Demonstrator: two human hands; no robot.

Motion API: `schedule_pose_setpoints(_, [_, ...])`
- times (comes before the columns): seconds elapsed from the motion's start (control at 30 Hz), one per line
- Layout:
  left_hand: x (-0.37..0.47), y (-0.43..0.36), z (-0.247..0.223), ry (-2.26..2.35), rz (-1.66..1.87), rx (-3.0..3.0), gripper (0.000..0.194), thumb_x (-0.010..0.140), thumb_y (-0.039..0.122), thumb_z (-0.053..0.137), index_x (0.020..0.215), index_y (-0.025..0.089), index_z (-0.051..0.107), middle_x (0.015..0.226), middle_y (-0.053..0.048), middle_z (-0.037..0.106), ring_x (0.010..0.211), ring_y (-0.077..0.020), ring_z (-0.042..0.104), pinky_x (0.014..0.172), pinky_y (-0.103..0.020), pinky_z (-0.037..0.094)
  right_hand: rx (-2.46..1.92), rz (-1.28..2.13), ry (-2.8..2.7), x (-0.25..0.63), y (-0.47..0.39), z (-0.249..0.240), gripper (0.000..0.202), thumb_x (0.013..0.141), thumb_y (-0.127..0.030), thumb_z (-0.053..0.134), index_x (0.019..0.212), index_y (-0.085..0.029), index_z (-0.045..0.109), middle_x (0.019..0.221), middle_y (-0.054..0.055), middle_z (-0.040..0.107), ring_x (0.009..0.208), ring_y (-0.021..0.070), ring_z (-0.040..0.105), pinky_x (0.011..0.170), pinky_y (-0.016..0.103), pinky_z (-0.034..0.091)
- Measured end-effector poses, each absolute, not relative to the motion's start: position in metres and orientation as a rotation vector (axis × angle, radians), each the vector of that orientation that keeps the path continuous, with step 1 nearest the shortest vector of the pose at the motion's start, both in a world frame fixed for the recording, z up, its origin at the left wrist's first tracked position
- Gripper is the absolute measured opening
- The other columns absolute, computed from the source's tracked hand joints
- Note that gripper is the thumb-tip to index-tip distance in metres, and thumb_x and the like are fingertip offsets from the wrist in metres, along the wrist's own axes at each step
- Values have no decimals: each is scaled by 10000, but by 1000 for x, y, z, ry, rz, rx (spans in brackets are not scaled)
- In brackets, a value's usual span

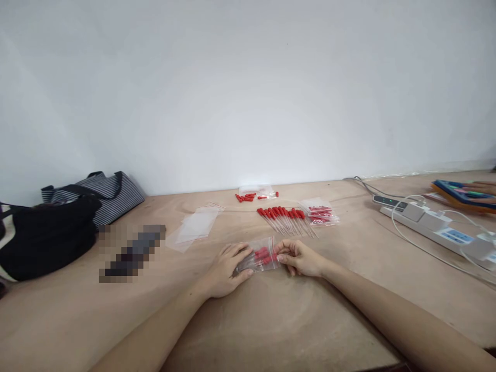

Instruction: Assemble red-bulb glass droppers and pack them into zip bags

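Note:
A clear zip bag [256, 257] with several red-tipped sticks inside lies on the table in front of me. My left hand [229, 269] rests over the bag's left end, fingers and thumb spread on either side of it. At the bag's right end, by the red zip line, my right hand [296, 258] pinches the edge between thumb and fingers. Just beyond the bag, loose red-tipped sticks [287, 219] lie fanned in a row. Filled bags [321, 213] are stacked to the right of them.
Flat bags [197, 225] lie left of centre, with small red pieces [246, 197] near the wall. A black bag [50, 237], a striped bag [116, 191] and a pixelated dark object [135, 253] are left. A power strip [437, 231] with cables and another person's hand [482, 188] are right.

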State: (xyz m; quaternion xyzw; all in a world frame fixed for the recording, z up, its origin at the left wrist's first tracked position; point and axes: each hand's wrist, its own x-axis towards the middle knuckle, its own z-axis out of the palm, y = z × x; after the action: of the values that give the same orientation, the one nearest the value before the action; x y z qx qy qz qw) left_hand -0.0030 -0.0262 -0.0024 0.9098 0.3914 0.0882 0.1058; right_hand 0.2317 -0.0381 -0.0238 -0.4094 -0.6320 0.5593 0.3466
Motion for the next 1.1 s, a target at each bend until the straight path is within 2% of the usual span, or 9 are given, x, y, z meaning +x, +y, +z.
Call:
schedule_pose_setpoints(0.23, [-5, -25, -4, 1130, 280, 2669, 502, 821, 415, 420, 1275, 209, 365, 1339, -84, 359, 1224, -238, 304, 1017, -442, 233, -1084, 1575, -1634, 235, -32, -23, 337, 561, -375, 699, 717, -156, 495, 560, -67, 551, 399, 31, 472, 389, 148, 373])
schedule_pose_setpoints(0.33, [-6, -24, -5, 1098, 329, 2664, 501, 816, 433, 427, 1274, 239, 364, 1330, -64, 373, 1214, -234, 315, 1009, -428, 254, -1063, 1590, -1677, 236, -32, -24, 301, 546, -336, 712, 690, -153, 521, 543, -70, 540, 398, 28, 458, 393, 149, 376])
schedule_pose_setpoints(0.5, [-6, -24, -5, 1094, 352, 2656, 503, 811, 450, 430, 1271, 255, 367, 1327, -56, 376, 1211, -236, 319, 1008, -427, 258, -1136, 1392, -1683, 228, -32, -29, 253, 621, -356, 656, 730, -161, 538, 536, -73, 513, 352, 17, 384, 340, 142, 336])
schedule_pose_setpoints(0.67, [-5, -25, -4, 1125, 313, 2653, 508, 815, 441, 428, 1279, 247, 355, 1339, -65, 358, 1225, -242, 298, 1014, -442, 239, -1202, 1151, -1672, 219, -33, -31, 265, 615, -392, 659, 660, -153, 554, 519, -48, 509, 381, 37, 383, 315, 142, 312])
schedule_pose_setpoints(0.83, [-5, -24, -6, 1111, 329, 2657, 509, 815, 442, 427, 1279, 247, 353, 1336, -68, 361, 1224, -242, 300, 1015, -445, 238, -1161, 1167, -1808, 221, -35, -27, 232, 650, -390, 629, 658, -159, 643, 486, -39, 521, 378, 36, 340, 352, 152, 292])
schedule_pose_setpoints(1.1, [-6, -24, -6, 1127, 318, 2666, 523, 814, 443, 422, 1287, 236, 341, 1333, -83, 360, 1226, -246, 300, 1022, -446, 224, -1262, 921, -1745, 210, -34, -33, 190, 621, -336, 652, 617, -152, 609, 558, -15, 574, 478, 73, 458, 458, 180, 358])
